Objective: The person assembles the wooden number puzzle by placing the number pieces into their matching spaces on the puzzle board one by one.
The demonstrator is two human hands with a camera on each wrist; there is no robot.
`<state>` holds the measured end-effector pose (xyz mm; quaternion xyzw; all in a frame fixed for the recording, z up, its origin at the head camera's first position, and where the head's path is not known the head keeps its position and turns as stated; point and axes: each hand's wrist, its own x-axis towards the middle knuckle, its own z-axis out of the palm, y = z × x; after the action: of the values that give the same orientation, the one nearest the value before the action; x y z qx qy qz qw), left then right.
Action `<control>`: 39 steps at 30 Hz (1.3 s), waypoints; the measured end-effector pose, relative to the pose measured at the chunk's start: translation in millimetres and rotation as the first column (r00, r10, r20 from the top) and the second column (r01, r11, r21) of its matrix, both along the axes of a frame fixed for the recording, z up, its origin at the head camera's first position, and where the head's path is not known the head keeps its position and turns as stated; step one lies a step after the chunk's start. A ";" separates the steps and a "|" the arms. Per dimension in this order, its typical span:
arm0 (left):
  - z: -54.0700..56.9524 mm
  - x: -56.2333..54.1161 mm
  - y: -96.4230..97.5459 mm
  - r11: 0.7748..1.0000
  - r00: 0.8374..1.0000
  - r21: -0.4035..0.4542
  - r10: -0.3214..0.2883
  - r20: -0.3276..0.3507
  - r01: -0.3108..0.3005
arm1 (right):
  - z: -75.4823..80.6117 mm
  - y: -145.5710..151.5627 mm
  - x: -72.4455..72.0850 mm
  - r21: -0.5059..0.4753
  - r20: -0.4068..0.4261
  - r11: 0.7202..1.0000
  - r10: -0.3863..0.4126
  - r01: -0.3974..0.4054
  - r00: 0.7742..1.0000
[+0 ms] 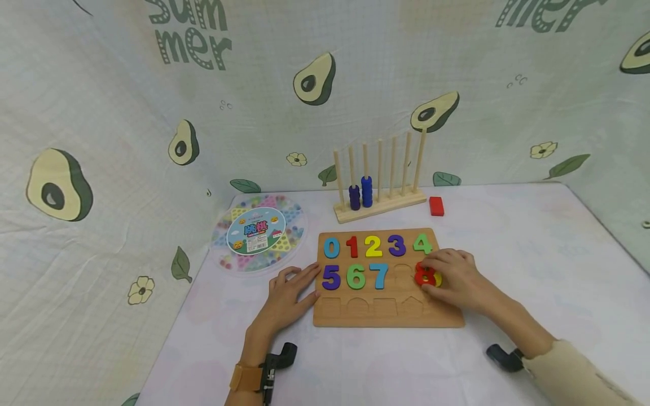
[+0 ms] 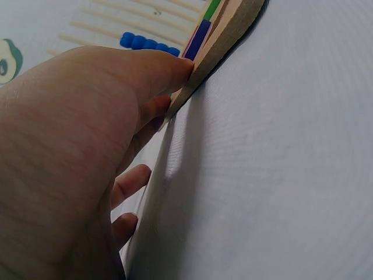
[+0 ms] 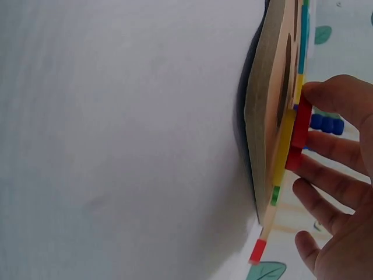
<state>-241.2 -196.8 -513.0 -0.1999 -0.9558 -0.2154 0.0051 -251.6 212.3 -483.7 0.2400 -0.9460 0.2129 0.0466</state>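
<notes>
A wooden number board (image 1: 391, 313) lies on the table with coloured number pieces set in its upper two rows. My right hand (image 1: 454, 279) pinches a red number 8 (image 1: 424, 275) between thumb and fingers. In the right wrist view the red 8 (image 3: 301, 125) overlaps a yellow number piece (image 3: 284, 146) that sits in the board. A bare recess (image 1: 404, 274) lies just left of the red 8, beside the blue 7 (image 1: 378, 276). My left hand (image 1: 286, 299) touches the board's left edge, its fingers extended; in the left wrist view the thumb (image 2: 175, 65) meets that edge.
Behind the board stands a wooden counting rack (image 1: 381, 207) with upright pegs and blue beads on two of them. A small red block (image 1: 436, 206) lies right of the rack. A round, clear-lidded game box (image 1: 259, 232) sits at the left. A printed cloth hangs behind.
</notes>
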 end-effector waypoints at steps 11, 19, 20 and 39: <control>1.7 3.0 0.8 1.000 1.000 0.007 0.006 0.009 -0.006 | -3.7 -14.3 -2.4 -0.005 -0.018 0.999 0.049 -0.049 0.999; 0.8 3.5 1.5 1.000 1.000 0.007 0.007 -0.003 -0.007 | -3.7 -19.5 -6.1 0.013 0.005 0.998 0.060 -0.060 0.998; 0.9 3.6 1.8 1.000 1.000 0.007 0.006 -0.003 -0.006 | -3.6 -20.0 -6.6 0.014 0.010 0.998 0.060 -0.060 0.998; 3.5 2.9 8.0 1.000 1.000 0.010 -0.006 0.001 0.006 | 0.2 -24.1 -8.9 0.027 0.028 0.993 0.114 -0.115 0.993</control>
<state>-238.3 -188.8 -509.5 -0.2026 -0.9541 -0.2204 0.0049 -260.5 188.2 -483.5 0.2918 -0.9342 0.2046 0.0181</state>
